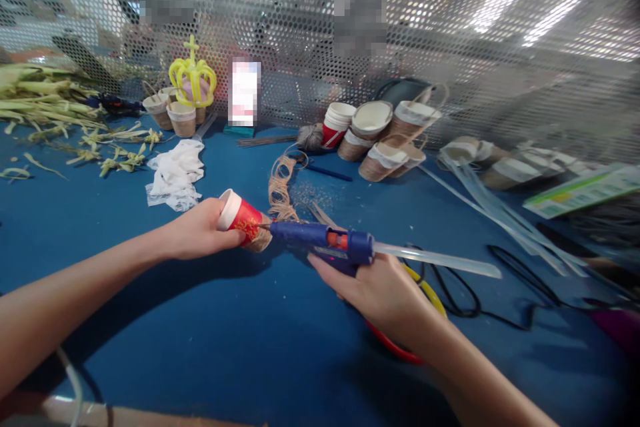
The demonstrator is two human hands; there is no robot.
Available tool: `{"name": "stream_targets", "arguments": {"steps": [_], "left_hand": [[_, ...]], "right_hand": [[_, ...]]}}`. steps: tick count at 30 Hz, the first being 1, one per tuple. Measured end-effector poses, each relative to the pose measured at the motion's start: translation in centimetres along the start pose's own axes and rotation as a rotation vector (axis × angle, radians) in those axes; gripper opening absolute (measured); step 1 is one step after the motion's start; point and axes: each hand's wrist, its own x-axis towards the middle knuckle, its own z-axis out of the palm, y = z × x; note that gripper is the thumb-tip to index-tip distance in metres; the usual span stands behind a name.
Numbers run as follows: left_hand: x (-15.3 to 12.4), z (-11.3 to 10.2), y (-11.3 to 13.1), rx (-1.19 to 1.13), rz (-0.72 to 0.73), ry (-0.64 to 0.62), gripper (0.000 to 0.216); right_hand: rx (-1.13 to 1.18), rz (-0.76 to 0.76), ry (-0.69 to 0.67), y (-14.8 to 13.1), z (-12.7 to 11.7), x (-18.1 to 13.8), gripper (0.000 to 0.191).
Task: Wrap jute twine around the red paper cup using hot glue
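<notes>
My left hand point(205, 230) is closed round a red and white paper cup point(246, 219), tilted on its side with its rim towards the upper left. Brown twine covers the cup's base end. In my right hand point(377, 290) is a blue hot glue gun point(320, 238), its nozzle at the twine-covered end of the cup; I cannot tell whether it touches. A clear glue stick point(440, 258) sticks out of the gun's back. Just beyond the cup lies a loose bundle of twine point(281, 187). Partly hidden below my right wrist are red and yellow curved handles point(400, 347).
Twine-wrapped cups point(373, 123) stand in a group at the back. Several glue sticks point(505, 207) and a black cable point(465, 310) lie to the right. A white cloth point(176, 173), dried plant strips point(45, 97) and a yellow crown point(193, 77) are at the left. Perforated metal panel point(295, 33) closes the back.
</notes>
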Motion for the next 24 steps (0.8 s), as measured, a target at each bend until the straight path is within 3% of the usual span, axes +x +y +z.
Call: {"name": "stream_targets", "arguments": {"steps": [13, 19, 24], "left_hand": [[0.0, 0.0, 0.2, -0.073, -0.001, 0.029, 0.027], [0.1, 0.0, 0.3, -0.102, -0.046, 0.047, 0.026], [0.1, 0.1, 0.3, -0.113, -0.048, 0.033, 0.029]], "right_hand": [[0.019, 0.072, 0.039, 0.2, 1.2, -0.5, 0.014], [0.076, 0.004, -0.035, 0.1, 1.4, -0.6, 0.014], [0.039, 0.006, -0.017, 0.3, 1.2, -0.6, 0.014]]}}
